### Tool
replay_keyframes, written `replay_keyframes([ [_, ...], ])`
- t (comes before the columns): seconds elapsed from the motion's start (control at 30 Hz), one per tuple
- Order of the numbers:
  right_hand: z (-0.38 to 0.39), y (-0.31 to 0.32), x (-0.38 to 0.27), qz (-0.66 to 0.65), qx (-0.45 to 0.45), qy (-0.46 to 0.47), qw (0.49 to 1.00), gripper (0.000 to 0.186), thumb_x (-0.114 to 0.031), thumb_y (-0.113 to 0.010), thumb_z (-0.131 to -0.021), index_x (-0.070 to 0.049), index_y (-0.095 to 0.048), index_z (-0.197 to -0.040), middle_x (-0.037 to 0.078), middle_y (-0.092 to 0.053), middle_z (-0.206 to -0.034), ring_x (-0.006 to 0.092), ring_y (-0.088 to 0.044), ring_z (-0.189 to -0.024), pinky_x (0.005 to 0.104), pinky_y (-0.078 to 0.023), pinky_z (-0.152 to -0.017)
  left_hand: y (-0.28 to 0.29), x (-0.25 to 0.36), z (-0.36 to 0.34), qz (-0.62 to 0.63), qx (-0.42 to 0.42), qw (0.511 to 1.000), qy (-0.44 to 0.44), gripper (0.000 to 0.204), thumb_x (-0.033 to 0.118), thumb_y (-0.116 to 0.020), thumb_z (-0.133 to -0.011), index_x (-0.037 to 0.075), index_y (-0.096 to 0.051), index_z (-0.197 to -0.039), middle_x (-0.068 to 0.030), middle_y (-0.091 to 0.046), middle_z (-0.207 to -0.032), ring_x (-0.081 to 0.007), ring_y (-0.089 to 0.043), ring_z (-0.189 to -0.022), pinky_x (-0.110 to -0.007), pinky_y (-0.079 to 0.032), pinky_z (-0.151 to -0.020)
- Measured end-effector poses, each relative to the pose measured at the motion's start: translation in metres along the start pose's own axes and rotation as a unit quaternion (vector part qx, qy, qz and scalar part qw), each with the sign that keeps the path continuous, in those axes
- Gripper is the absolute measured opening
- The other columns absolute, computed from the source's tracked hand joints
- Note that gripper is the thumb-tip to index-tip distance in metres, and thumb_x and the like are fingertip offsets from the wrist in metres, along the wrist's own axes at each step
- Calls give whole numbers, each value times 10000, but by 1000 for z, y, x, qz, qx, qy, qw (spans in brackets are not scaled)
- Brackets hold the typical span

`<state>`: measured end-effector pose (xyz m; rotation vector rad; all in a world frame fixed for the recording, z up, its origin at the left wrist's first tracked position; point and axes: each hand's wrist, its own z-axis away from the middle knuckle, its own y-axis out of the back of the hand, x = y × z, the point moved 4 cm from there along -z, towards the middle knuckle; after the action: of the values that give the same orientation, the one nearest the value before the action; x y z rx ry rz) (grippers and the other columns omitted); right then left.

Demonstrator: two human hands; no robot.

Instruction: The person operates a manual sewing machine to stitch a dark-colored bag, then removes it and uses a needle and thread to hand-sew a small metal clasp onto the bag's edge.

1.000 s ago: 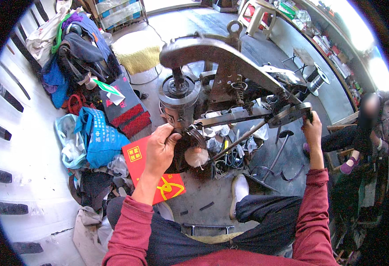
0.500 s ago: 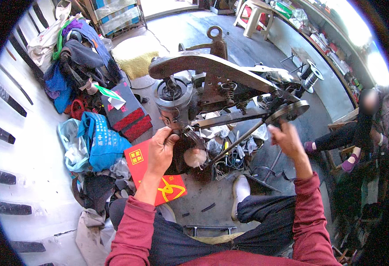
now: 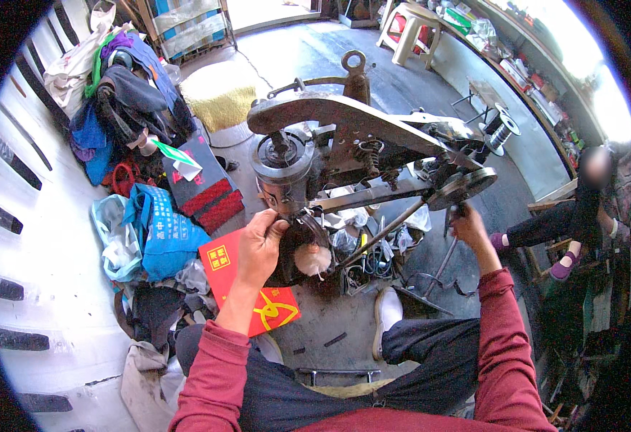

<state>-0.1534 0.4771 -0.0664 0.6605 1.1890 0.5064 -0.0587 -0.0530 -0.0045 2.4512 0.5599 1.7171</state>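
An old cast-iron hand-crank sewing machine stands in front of me. My left hand is at the lower end of its head, thumb and fingers pinched together on the edge of a dark item with a pale fluffy ball on it. What kind of item it is, I cannot tell. On the right, my right hand is closed around the dark crank handle just below the machine's round wheel.
A red card box lies beside my left forearm. Farther left are a blue bag and a heap of clothes. Tools and plastic bags lie beneath the machine. A person sits at right, near a thread spool.
My right hand has come slightly down and right, turning at the wheel's handle. A thin lever atop the machine has shifted. My left hand keeps its pinch at the machine's head.
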Motion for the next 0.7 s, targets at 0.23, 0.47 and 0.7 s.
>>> replay_keyframes([
  [0.23,84,-7,-134,-86,-65,171,979,187,-171,-657,-1010,9,-609,-1004,31,-599,-736,135,-598,-602,316,-495,-541,0,5,0,-2,-5,1000,19,189,160,-677,-996,-21,-655,-1046,-137,-650,-909,-227,-623,-848,-334,-496,-801],
  [0.47,48,84,-106,2,202,123,972,147,-152,-574,-993,-32,-639,-1047,77,-643,-750,160,-630,-637,336,-510,-589,0,6,-2,6,-27,998,53,250,226,-641,-1032,-5,-687,-1114,-134,-682,-962,-213,-650,-909,-331,-500,-831],
  [0.7,-8,20,1,64,104,117,986,250,-235,-638,-987,-62,-586,-1160,206,-702,-842,406,-664,-724,486,-525,-675,9,4,-1,47,-78,994,60,413,379,-553,-1083,-20,-659,-1091,-84,-674,-975,-174,-602,-942,-315,-466,-894],
])
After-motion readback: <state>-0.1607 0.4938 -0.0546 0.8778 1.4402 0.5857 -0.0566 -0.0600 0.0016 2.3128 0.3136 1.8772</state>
